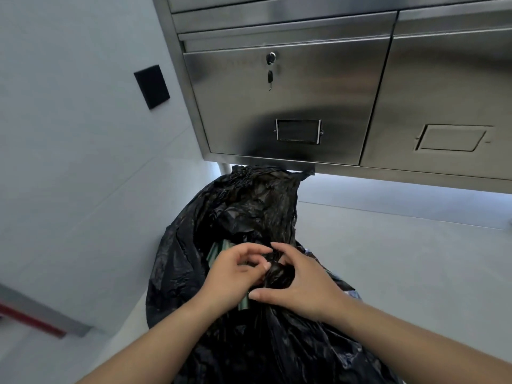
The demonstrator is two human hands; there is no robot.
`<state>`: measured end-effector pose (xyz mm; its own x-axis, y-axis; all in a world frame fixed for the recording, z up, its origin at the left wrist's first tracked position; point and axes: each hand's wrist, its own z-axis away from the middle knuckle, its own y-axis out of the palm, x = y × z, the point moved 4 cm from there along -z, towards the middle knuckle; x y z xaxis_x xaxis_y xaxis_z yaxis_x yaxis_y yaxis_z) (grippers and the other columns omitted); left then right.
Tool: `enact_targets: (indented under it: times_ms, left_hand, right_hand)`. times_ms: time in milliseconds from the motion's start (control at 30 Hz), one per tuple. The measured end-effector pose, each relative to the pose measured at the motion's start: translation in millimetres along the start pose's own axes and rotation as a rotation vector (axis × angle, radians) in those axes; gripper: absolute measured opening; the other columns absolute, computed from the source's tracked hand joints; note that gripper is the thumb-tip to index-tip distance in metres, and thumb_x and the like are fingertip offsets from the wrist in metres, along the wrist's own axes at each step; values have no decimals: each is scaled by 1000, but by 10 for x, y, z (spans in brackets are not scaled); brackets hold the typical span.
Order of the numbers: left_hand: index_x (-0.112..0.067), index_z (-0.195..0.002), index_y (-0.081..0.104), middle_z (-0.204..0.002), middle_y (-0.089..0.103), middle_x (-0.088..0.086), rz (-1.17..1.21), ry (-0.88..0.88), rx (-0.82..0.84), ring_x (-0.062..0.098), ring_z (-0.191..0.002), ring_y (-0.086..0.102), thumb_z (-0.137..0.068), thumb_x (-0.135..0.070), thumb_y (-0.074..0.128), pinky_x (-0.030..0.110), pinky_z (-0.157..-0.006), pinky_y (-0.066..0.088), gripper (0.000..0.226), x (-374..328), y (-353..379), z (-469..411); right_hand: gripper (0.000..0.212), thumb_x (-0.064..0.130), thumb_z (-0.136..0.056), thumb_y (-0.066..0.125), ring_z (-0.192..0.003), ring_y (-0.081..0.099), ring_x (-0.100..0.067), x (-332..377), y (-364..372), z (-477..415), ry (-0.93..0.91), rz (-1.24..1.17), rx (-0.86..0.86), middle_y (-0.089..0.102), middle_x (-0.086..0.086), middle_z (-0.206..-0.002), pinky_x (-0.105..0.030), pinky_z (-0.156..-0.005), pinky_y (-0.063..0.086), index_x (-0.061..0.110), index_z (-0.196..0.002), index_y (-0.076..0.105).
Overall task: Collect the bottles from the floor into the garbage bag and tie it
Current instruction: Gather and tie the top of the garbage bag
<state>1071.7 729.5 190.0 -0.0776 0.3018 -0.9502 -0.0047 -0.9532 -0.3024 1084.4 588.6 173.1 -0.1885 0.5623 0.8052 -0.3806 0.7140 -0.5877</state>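
Note:
A large black garbage bag stands on the floor in the middle of the view, its loose top rising toward the cabinet. Green bottles show through a gap in the plastic just left of my hands. My left hand and my right hand meet at the bag's gathered neck. Fingers of both hands pinch a twisted bunch of black plastic between them. Most of the bag's contents are hidden by the plastic.
A stainless steel cabinet with a lock and a label holder hangs above and behind the bag. A pale wall with a black plate is on the left. Grey floor stretches to the right.

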Motion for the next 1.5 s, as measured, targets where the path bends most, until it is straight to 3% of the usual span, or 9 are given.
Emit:
enact_targets:
  times_ms: [167,233,467,733,833,1100,1233,1400,1500]
  left_hand:
    - [-14,-93,66,-69,66,-1,136,5,12,12,-61,62,-82,0,66,23,-64,53,18,-59,67,-47]
    - [-15,-87,65,-71,66,0,109,11,-24,19,-68,63,-81,-1,67,30,-72,53,16,-65,40,-42]
    - [-12,-77,62,-71,65,-2,164,32,-112,10,-67,63,-82,4,65,20,-71,52,17,-177,33,-89]
    - [-12,-79,62,-71,65,3,262,8,-104,3,-63,65,-86,7,57,15,-66,53,20,-162,28,-123]
    - [-11,-84,63,-76,64,4,250,8,-82,0,-65,65,-88,5,54,12,-64,51,19,-145,46,-119]
    - [-9,-87,62,-77,61,5,274,-63,-80,7,-69,61,-90,5,51,10,-64,51,18,-52,110,-136]
    - [-10,-89,61,-80,59,6,253,-86,-75,10,-72,59,-91,5,48,10,-65,51,20,34,141,-94]
    - [-13,-91,60,-85,59,8,204,-104,-53,11,-73,60,-92,3,48,12,-66,51,20,145,72,-49]
    - [-16,-89,60,-79,58,1,182,-119,-25,9,-71,59,-91,3,50,14,-67,51,21,233,9,-22]
  right_hand:
    - [26,45,-58,70,-68,58,5,-77,-119,6,-53,-30,-55,64,15,-71,-15,-63,45,32,-80,63]
    - [15,36,-63,69,-60,56,1,-129,-189,-3,-53,-12,-83,61,6,-63,-16,-57,42,23,-67,63]
    - [16,34,-68,68,-56,53,-7,-123,-511,-142,-85,15,-36,65,-6,-67,-24,-54,40,19,-74,65]
    - [20,19,-77,72,-83,66,-4,-23,-660,-146,-138,-126,20,73,13,-86,-26,-81,50,30,-90,62]
    - [25,16,-80,70,-84,66,-9,28,-633,-98,-171,-181,5,73,7,-88,-28,-83,50,31,-96,59]
    - [25,6,-90,55,-80,59,0,47,-568,-65,-170,-304,77,65,13,-82,-13,-77,43,24,-108,53]
    - [17,16,-93,53,-82,62,-7,-48,-481,-69,-166,-225,16,66,7,-79,-26,-83,47,29,-104,53]
    - [14,29,-92,52,-75,58,0,-107,-320,-78,-233,-99,-47,62,20,-74,-18,-71,45,41,-97,55]
    - [11,33,-92,50,-73,58,-5,-97,-215,-121,-257,-78,-83,62,12,-73,-24,-69,46,42,-97,54]
